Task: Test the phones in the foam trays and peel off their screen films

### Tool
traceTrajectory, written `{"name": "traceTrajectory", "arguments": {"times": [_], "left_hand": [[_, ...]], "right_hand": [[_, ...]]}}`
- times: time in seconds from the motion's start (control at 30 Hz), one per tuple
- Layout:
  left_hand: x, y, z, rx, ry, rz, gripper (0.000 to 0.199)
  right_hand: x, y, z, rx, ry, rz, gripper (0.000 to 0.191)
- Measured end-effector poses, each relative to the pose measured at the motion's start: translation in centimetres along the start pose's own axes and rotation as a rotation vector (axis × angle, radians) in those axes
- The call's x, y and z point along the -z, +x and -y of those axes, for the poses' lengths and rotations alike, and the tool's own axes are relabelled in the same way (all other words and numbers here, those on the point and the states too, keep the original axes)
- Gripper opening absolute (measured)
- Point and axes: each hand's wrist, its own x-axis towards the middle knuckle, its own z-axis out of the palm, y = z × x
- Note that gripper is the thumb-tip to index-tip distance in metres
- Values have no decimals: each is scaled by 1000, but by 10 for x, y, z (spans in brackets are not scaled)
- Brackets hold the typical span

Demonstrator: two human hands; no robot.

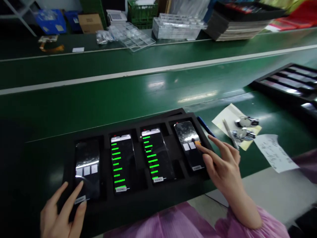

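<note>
Several smartphones lie face up in the slots of a black foam tray [138, 148]. At the tray's left end, the fingers of my left hand [61, 211] are spread over the lower part of a smartphone [87, 185] with pale squares on its dark screen. My right hand [223, 162] has its index fingertip at the screen of the rightmost smartphone [188, 132], beside an orange square; its other fingers are apart. Between them, the second smartphone [127, 158] and the third smartphone [160, 148] show rows of green text. Small barcode labels sit at the phones' lower ends.
Right of the tray lie a blue pen [204, 125], a white pen [229, 130], two shiny metal items [246, 122] on yellow paper, and a handwritten note [274, 153]. A black tray [292, 79] stands far right. Clear plastic trays [177, 28] line the back.
</note>
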Motion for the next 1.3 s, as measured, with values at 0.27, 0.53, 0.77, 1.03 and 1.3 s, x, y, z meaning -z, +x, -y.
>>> {"name": "traceTrajectory", "arguments": {"times": [0.27, 0.53, 0.77, 1.03, 1.3], "left_hand": [[3, 10, -17, -95, 59, -45, 42], [12, 25, -31, -58, 175, -19, 36], [17, 45, -44, 20, 260, -71, 52], [-1, 64, -100, -195, 173, 83, 48], [-10, 67, -115, -231, 167, 30, 51]], "right_hand": [[-34, 61, 81, 337, -8, 238, 46], [-20, 39, 75, 323, 175, 126, 36], [-29, 2, 70, 335, 154, 164, 52], [-32, -1, 70, 363, 137, 125, 33], [-37, -5, 71, 328, 164, 92, 46]]}}
